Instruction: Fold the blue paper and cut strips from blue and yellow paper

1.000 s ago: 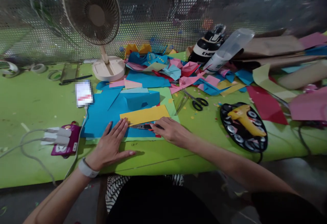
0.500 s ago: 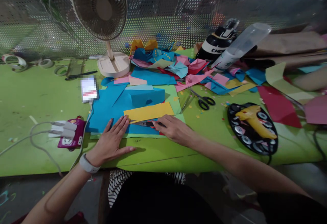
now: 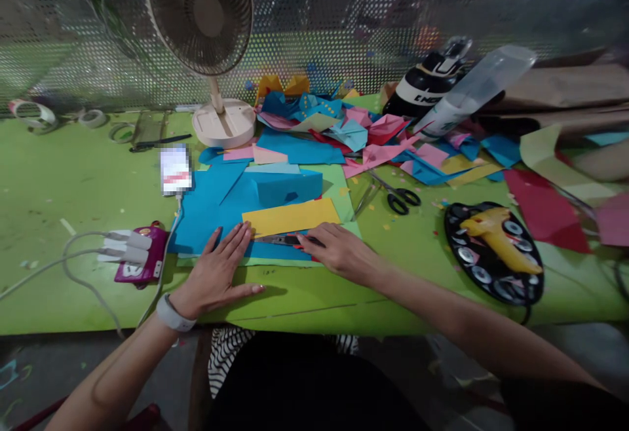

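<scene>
My left hand (image 3: 216, 274) lies flat with its fingers spread. Its fingertips press near the left end of a yellow paper strip (image 3: 289, 217) on blue paper (image 3: 201, 211). Closed around a slim grey-and-black cutter with red parts (image 3: 276, 239) is my right hand (image 3: 339, 251). The cutter lies low along the strip's lower edge, its pointed tip toward my left fingers. My right fingers hide its rear part. A folded blue paper piece (image 3: 289, 187) stands just beyond the strip.
Black-handled scissors (image 3: 403, 200) and tweezers (image 3: 364, 200) lie to the right. Farther right, a yellow glue gun (image 3: 501, 238) rests on a black tray (image 3: 455, 221). A fan (image 3: 223, 126), phone (image 3: 175, 169), purple power adapter (image 3: 142, 254) and paper scraps (image 3: 363, 133) surround the work.
The whole view has shifted slightly, so things sit a little farther right. Both hands keep nearly the same places on the paper, and the cutter stays beside the yellow strip.
</scene>
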Action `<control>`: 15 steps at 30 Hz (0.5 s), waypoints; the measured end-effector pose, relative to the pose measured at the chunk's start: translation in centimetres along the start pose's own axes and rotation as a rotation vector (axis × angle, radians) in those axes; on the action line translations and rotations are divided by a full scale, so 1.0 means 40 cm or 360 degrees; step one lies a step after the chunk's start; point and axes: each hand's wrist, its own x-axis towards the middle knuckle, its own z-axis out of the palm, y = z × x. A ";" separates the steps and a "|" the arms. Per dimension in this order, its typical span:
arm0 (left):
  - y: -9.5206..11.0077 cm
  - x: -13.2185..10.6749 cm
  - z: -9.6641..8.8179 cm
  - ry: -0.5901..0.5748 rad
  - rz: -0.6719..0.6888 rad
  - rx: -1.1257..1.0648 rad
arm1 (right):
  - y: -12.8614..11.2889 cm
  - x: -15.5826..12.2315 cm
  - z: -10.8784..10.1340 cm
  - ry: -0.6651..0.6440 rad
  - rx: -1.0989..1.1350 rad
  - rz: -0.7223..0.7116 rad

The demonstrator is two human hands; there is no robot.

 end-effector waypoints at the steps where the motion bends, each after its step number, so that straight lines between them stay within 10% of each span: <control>1: -0.002 -0.001 -0.002 -0.0006 -0.0004 -0.0021 | 0.001 -0.002 0.001 0.0013 0.0000 0.0007; 15: -0.012 -0.003 -0.004 -0.0012 0.0017 -0.0079 | -0.010 0.007 0.015 0.0004 0.0029 0.0035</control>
